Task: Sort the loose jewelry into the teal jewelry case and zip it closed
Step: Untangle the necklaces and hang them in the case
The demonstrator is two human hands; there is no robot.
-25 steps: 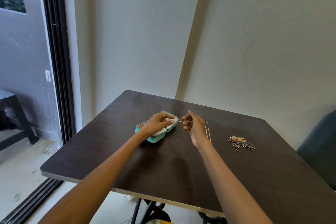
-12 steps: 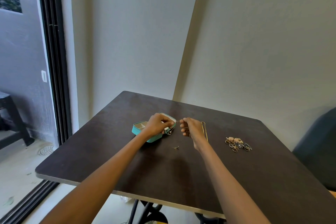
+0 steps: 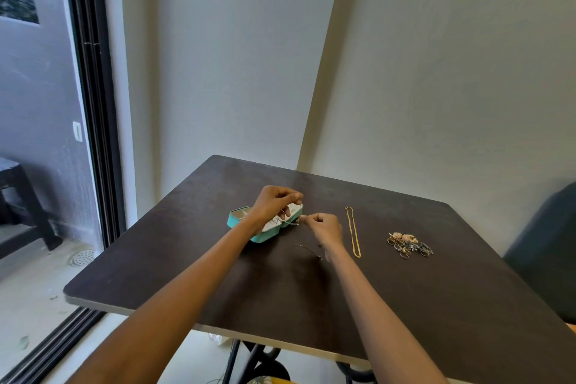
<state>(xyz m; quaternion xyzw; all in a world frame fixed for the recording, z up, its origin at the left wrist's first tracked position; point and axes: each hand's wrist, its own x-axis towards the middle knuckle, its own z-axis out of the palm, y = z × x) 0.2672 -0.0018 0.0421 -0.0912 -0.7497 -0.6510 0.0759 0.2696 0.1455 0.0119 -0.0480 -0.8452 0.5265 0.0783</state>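
- Near me a thin chain lay loose on the dark table.
- Right hand pinched a fine silver chain.
- Left hand pinched its other end over the open teal case.
- I noted a gold necklace and a ring pile farther right.

Left hand and right hand, fingers pinched.

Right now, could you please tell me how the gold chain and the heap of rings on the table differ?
The gold chain is a single piece, laid out long and narrow; the heap of rings is many small pieces bunched together. The gold chain is one yellow colour, the heap of rings mixes gold, pinkish and dark tones. The gold chain lies nearer the right hand; the heap of rings lies farther right. Both rest loose on the table, outside the teal case.
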